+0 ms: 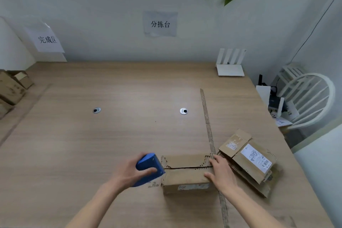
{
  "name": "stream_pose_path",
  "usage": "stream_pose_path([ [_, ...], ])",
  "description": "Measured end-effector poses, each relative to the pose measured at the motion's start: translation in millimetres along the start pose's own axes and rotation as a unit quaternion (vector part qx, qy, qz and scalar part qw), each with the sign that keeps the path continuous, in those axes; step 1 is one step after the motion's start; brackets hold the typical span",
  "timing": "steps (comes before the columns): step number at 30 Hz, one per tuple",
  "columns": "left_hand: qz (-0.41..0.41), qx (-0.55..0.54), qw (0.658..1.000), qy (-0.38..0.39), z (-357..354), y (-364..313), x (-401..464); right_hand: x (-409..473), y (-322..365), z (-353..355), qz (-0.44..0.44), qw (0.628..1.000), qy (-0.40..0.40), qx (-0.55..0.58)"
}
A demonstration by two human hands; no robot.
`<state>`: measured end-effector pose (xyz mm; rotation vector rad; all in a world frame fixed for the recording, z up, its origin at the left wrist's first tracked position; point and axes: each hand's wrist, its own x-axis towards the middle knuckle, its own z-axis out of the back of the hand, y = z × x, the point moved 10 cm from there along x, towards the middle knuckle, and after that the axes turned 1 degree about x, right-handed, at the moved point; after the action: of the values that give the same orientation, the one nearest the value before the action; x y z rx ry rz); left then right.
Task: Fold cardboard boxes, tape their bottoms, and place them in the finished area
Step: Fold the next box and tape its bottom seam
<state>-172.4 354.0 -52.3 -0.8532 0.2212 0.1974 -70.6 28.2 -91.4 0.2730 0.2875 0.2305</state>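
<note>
Two hands work one box [187,172] near the counter's [111,135] front edge — its flaps are folded shut, seam facing up. The left hand [129,172] curls round a blue tape dispenser [149,168] at the box's left end. The right hand [220,172] presses flat on the right end, fingers straight. Flattened boxes [248,159] lie just right.

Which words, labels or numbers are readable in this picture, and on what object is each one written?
"分拣台": paper sign on the back wall.
"完成区": paper sign on the left wall.
Shipping label on the flattened boxes: print and barcode too blurred to read.
Print on the folded box: too small to read.
</note>
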Motion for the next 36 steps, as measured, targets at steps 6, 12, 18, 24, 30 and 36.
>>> stream_pose_path([
  [6,-0.053,0.191,0.975,0.1,-62.2,-119.3,38.6,-2.3,4.2,5.8,0.024,1.0,-0.002,0.016],
  [12,-0.031,0.232,0.966,0.11,-93.0,-127.7,62.5,5.5,3.2,-6.6,0.071,0.978,0.058,0.189],
  [18,-0.015,0.224,0.966,0.124,-95.7,-128.0,69.8,11.1,11.9,-29.7,0.004,0.846,0.223,0.484],
  [24,-0.004,0.237,0.963,0.127,-95.8,-130.1,72.6,16.2,12.9,-28.7,0.03,0.854,0.243,0.459],
  [30,-0.002,0.27,0.956,0.117,-95.9,-133.1,71.6,20.6,2.0,-28.8,-0.022,0.864,0.19,0.466],
  [36,0.01,0.315,0.942,0.112,-99.4,-131.9,74.4,19.4,-40.1,-23.6,-0.085,0.893,0.111,0.428],
])
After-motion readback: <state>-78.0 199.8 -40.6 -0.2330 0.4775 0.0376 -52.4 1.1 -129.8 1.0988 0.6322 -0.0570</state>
